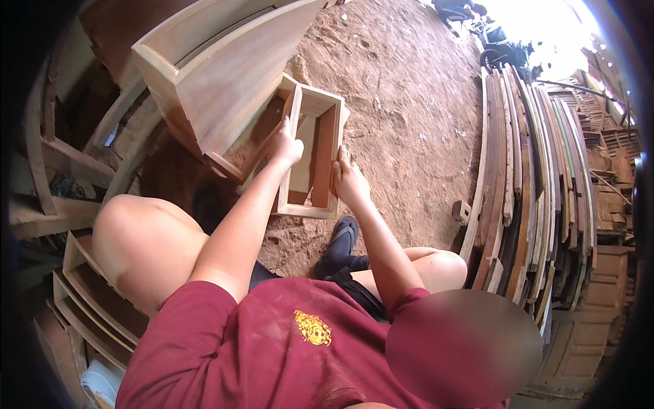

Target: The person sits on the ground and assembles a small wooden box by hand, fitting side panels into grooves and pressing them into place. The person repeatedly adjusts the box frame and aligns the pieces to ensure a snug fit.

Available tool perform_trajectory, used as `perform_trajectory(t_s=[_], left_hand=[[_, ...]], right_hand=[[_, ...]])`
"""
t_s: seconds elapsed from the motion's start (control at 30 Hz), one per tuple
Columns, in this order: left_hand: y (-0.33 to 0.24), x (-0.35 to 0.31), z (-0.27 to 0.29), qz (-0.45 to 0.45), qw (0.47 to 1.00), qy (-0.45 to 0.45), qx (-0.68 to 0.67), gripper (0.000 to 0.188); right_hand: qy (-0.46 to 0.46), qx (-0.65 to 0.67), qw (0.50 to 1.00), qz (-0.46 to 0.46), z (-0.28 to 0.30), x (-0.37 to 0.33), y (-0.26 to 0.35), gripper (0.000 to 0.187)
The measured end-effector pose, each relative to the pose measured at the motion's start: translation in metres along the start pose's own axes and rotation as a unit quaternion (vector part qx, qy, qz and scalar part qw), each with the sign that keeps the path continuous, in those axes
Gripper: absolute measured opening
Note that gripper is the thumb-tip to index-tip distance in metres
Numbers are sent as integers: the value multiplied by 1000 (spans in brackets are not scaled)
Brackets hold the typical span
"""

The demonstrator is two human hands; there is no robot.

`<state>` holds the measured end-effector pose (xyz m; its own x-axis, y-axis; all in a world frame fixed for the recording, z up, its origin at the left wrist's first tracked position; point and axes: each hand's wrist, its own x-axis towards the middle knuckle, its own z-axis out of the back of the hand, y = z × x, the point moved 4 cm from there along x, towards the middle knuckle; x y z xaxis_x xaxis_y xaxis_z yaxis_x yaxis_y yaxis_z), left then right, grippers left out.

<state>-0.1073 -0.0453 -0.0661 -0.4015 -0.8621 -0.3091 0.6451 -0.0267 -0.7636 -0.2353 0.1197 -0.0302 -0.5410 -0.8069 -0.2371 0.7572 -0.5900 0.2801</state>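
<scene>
Over the bare ground (402, 102), in front of the person's knees, the fingers (285, 131) of the left hand (287, 147) are curled tight, pinching the top edge of the left wall of a wooden box (304, 212). The right hand (352, 184) is at the other side of the box, and its fingers lie along the right wall — I cannot tell if they pinch it or only press on it. The box is between the two hands, with its open side facing up, and the wood is pale on the rim and redder inside. A dark shoe (340, 240) is near the box's lower right corner. Just past the left hand stands a big wooden case (228, 92), much bigger than the box, with an open top. The ground is brown and bumpy, with little bits on it. Off to the right is a long pile of planks (514, 184), and a small wooden block (461, 213) sits right beside it. Low on the left, behind the bent knee (136, 228), are some thin wooden trays (88, 293) — they look stacked.
</scene>
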Motion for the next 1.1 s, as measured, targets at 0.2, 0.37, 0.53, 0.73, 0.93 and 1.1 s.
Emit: perform_trajectory(t_s=[0.2, 0.37, 0.53, 0.73, 0.93, 1.1], left_hand=[[-7, -5, 5, 5, 1000, 13, -7, 88], [6, 7, -10, -30, 998, -48, -19, 85], [10, 10, -7, -19, 998, -55, 17, 82], [-7, -5, 1, -17, 999, -12, -41, 81], [17, 18, -14, -30, 998, -32, -47, 84], [10, 12, -12, -4, 1000, -5, -5, 84]], right_hand=[[1, -10, 1000, 13, 17, 122, 4, 60], [-34, 79, 995, 40, 22, 188, -1, 59], [-7, 40, 998, 38, 15, 152, 3, 59], [29, 94, 995, -2, 4, 27, -5, 58], [20, 38, 999, 16, -15, -70, -6, 58], [-15, 16, 1000, -1, -8, -35, 1, 57]])
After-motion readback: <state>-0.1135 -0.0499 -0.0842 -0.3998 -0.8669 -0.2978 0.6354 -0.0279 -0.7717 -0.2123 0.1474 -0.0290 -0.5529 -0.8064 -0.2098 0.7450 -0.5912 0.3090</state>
